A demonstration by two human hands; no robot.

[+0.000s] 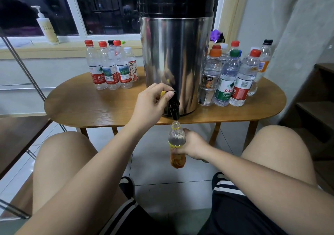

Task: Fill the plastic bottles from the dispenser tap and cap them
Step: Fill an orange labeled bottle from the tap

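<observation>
Steel dispenser (173, 54) sits mid-table (81, 104). Left hand (153, 102) curls round the black tap (173, 104). Right hand (190, 144) grips an uncapped bottle (176, 140) upright, just under the spout. Capped bottles (108, 68) flank the dispenser's left, other bottles (227, 79) its right.

Dispenser at my twelve o'clock, bottles flanking it on the table.

The dispenser (176, 54) stands near the front edge of the table (90, 106), its tap (173, 104) overhanging that edge toward six o'clock. My left hand (153, 103) grips the tap from nine o'clock, with a small piece (163, 93), possibly a cap, tucked in it. My right hand (191, 144) holds a bottle (177, 144) directly under the spout, below the tabletop. One bottle cluster (112, 66) stands at the dispenser's ten o'clock, a second cluster (233, 75) at its three o'clock. A pump bottle (47, 28) sits behind on the windowsill (72, 47).
</observation>
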